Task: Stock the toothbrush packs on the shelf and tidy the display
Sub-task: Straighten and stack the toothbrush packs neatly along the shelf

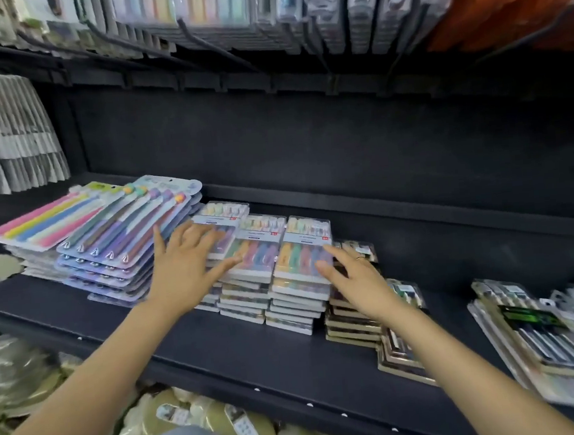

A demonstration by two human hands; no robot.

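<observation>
Here, a person tidies toothbrush stock on a dark shelf, both bare hands reaching forward over its front edge. Off to the outer side of the left hand lies a fanned stack of long blister packs, their pastel brushes running diagonally away toward the back panel; the thumb points up at that stack's near corner, though contact cannot be told. The left hand is spread wide, its straight fingers lying flat across the tops of the first two piles of boxed toothbrush packs. Three such piles stand side by side between the hands, each pack's long axis pointing away from the person, slightly slanted. The right hand is likewise spread and holds nothing; its thumb sits at the near right corner of the third pile, fingers reaching past that pile's right flank over a lower stack of dark packs. Beyond the right hand, well apart, rests another heap of black-labelled packs. Judging from the pose, the piles are bracketed for squaring up: the left hand covers the left and middle piles, the right is nearer the third, and any push would likely run inward, across the packs' short axis.
</observation>
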